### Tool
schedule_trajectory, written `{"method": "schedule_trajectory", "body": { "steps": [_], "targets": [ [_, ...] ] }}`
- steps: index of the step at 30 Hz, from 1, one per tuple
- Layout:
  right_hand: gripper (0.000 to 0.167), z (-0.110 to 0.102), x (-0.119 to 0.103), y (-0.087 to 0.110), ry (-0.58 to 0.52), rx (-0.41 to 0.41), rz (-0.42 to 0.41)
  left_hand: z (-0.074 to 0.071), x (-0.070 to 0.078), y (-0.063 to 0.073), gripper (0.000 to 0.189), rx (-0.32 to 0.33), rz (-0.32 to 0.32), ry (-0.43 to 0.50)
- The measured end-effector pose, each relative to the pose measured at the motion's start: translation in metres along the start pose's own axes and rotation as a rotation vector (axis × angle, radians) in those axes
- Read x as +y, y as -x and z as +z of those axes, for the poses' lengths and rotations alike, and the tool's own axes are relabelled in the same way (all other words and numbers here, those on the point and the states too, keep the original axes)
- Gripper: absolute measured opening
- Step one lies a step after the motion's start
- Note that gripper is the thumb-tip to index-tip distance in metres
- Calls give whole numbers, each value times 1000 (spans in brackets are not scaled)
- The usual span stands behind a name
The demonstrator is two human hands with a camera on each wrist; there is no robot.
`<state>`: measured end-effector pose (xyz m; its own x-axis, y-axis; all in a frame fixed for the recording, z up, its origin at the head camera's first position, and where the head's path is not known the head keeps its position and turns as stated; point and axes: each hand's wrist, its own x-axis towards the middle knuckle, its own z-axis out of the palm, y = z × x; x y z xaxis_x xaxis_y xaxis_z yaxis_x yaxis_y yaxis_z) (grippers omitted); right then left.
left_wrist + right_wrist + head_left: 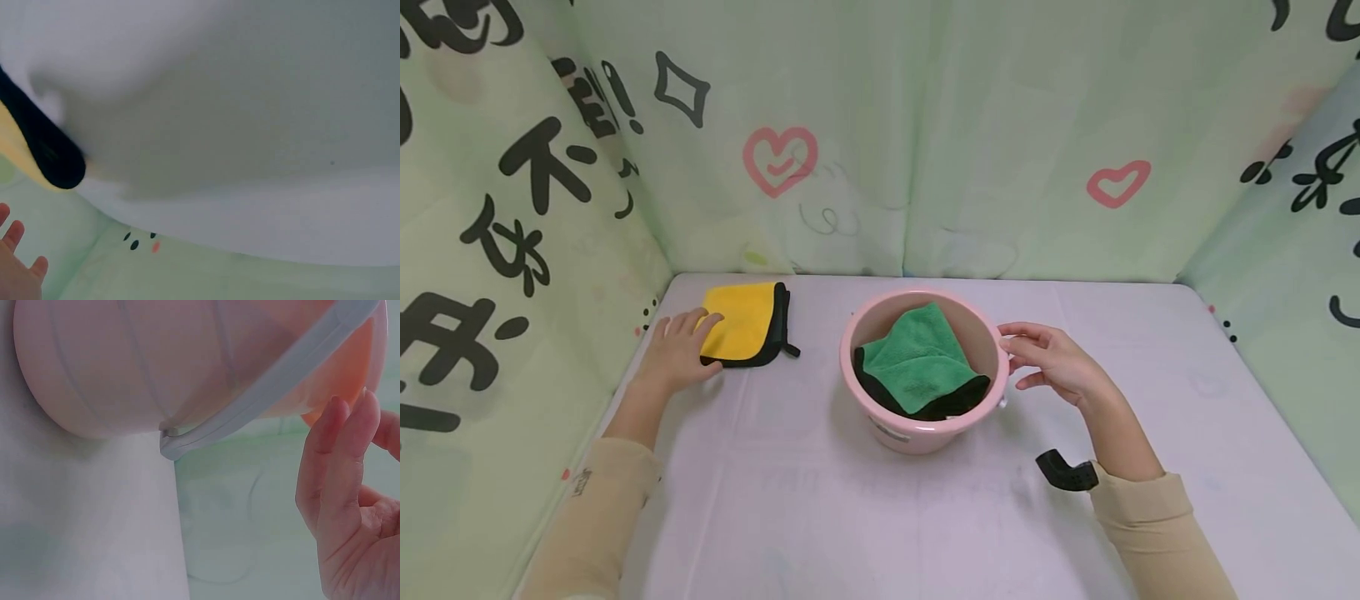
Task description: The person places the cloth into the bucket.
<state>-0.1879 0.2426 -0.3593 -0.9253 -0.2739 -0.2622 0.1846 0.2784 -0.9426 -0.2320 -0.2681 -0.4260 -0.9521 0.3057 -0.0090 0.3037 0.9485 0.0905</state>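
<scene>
A folded yellow cloth (741,321) with black edging and a small loop lies at the table's back left. My left hand (679,354) is over its left edge, fingers spread; in the left wrist view those fingers (14,236) are extended beside the cloth's black border (53,156). A pink bucket (917,437) stands upright at mid-table, with a green cloth (921,358) with black edging inside. At the bucket's right side is my right hand (1056,362), its loosely bent fingertips right at the rim. The right wrist view shows the bucket's pale handle (250,400) hanging down its side.
The white table (820,517) is bounded by a pale green curtain (1000,117) at the back and on both sides, printed with black characters and pink hearts. A black wrist-camera mount (1066,472) sticks out from my right cuff.
</scene>
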Motion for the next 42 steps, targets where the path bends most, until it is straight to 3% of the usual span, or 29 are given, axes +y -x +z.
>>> {"method": "schedule_trajectory", "body": {
  "steps": [5,16,30,42],
  "targets": [
    [51,0,0,0,-7,1,-2,8,-5,-1,71,-59,-14,-25],
    [51,1,0,-1,-14,-3,3,23,-14,-9,71,-78,-50,-54],
    [52,0,0,-1,-13,2,6,27,-5,-22,66,-113,-28,-76],
    [53,0,0,0,-8,10,8,37,1,-26,54,-62,-40,-100]
  ]
}}
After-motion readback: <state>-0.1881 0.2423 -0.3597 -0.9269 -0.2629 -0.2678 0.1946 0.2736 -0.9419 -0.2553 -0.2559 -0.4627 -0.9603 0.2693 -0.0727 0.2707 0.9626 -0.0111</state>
